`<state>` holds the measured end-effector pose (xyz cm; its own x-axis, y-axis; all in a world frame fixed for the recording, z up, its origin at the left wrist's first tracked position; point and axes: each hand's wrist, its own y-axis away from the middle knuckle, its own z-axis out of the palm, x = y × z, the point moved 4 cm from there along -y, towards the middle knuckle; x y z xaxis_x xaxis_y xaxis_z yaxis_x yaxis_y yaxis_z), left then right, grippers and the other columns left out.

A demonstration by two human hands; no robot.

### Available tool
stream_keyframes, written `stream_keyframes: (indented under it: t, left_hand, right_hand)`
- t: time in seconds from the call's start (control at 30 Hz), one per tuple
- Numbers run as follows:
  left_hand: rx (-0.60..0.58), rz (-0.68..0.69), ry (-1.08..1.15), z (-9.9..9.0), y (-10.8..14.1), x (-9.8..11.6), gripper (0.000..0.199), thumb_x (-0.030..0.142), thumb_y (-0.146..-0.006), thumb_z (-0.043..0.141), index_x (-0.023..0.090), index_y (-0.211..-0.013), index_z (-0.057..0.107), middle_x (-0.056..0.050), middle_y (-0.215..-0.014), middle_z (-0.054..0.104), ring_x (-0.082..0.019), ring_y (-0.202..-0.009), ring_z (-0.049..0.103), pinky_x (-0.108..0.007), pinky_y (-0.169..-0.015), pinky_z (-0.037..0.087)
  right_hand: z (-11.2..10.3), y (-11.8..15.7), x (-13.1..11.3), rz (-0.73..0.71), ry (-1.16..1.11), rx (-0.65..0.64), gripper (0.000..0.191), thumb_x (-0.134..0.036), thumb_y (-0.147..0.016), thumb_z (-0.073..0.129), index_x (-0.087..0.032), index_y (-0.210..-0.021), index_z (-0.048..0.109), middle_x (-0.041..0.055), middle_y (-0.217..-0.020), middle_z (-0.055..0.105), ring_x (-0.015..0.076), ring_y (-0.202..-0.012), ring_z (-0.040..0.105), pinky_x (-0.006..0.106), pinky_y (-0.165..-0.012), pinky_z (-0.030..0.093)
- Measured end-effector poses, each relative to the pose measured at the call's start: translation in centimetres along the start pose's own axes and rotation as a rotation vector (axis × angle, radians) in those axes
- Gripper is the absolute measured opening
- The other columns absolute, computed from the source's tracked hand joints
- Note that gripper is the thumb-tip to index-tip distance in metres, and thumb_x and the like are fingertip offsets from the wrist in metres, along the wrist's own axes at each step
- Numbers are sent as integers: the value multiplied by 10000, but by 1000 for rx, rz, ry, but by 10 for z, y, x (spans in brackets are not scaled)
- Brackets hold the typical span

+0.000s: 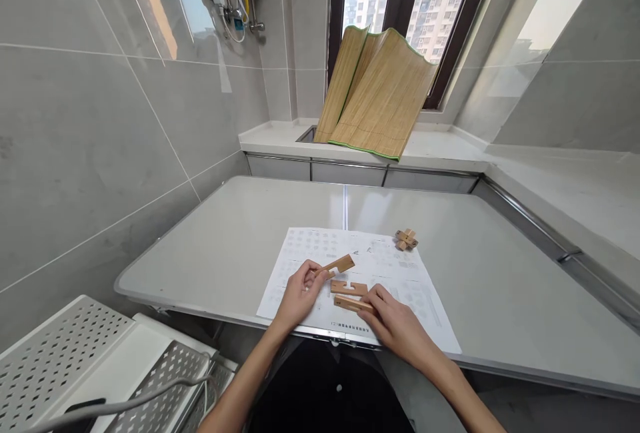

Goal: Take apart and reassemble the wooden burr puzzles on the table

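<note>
My left hand (302, 291) is closed on one end of a notched wooden piece (343, 263), which tilts up to the right above the printed sheet (310, 246). A second notched wooden piece (349, 289) lies on the sheet between my hands. Just in front of it, my right hand (387, 316) pinches the right end of a third wooden piece (350, 303). An assembled wooden cross-shaped puzzle (407, 239) sits at the sheet's back right corner.
The sheet lies at the front of a light grey folding table (210, 246). A bamboo mat (385, 93) leans by the window on a white counter (430, 143). A perforated white rack (75, 346) stands at the lower left.
</note>
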<state>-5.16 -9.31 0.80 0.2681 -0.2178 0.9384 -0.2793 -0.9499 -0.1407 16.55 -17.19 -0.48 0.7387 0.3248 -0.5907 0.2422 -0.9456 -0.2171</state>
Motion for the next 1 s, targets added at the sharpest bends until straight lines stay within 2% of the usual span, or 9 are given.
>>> stream_keyframes:
  t: [0.1,0.17,0.27,0.37,0.47,0.6,0.8,1.0]
  left_hand:
    - [-97,-77,265,11,12,1,379,596,-986,545,220,-993,497,35,-760,627,-94,-511,498,-234,-525,394]
    - [-126,-113,364,19,20,2,412,623,-970,558,220,-1011,488,35,-754,636,-84,-457,500,-219,-460,364]
    - [-128,-146,431,30,28,3,433,622,-964,575,199,-1037,525,17,-775,656,-83,-455,546,-217,-461,406]
    - [-134,-170,437,41,31,3,475,629,-952,588,176,-1092,567,3,-773,669,-89,-443,572,-216,-453,418]
    - [-131,-166,408,47,31,4,498,628,-939,606,162,-1115,598,-6,-754,678,-92,-437,582,-206,-441,399]
    - [-118,-137,353,50,31,9,462,605,-947,606,162,-1079,622,-19,-754,694,-97,-446,579,-212,-443,407]
    - [-213,-108,183,54,34,14,415,547,-1003,544,168,-1089,688,-4,-708,683,-99,-450,574,-232,-524,456]
    - [-217,-116,201,51,34,14,437,556,-1004,530,165,-1099,700,8,-686,654,-99,-442,561,-233,-522,455]
  right_hand:
    - [-1,4,0,80,-117,80,283,-434,-1084,383,-256,-977,575,31,-902,648,216,-742,659,310,-654,495]
    - [0,5,0,166,-241,163,343,-484,-1090,353,-249,-968,572,16,-791,654,210,-671,634,308,-643,487]
    - [6,5,2,279,-447,300,426,-556,-1083,333,-226,-1012,593,-9,-687,631,176,-525,555,293,-575,469]
    - [11,5,2,302,-561,414,462,-581,-1070,362,-200,-1150,610,13,-756,678,173,-543,580,293,-582,490]
    - [14,5,2,306,-554,460,458,-564,-1070,378,-196,-1229,599,6,-732,679,186,-574,599,297,-600,497]
    - [18,8,-2,283,-494,480,437,-536,-1073,387,-192,-1252,589,43,-853,726,193,-630,643,309,-651,523]
    - [22,13,1,319,-385,508,452,-495,-1084,372,-186,-1353,563,-2,-714,668,209,-652,659,315,-679,530]
    - [23,13,4,271,-334,500,455,-422,-1094,346,-211,-1433,564,1,-740,653,195,-632,635,313,-668,531]
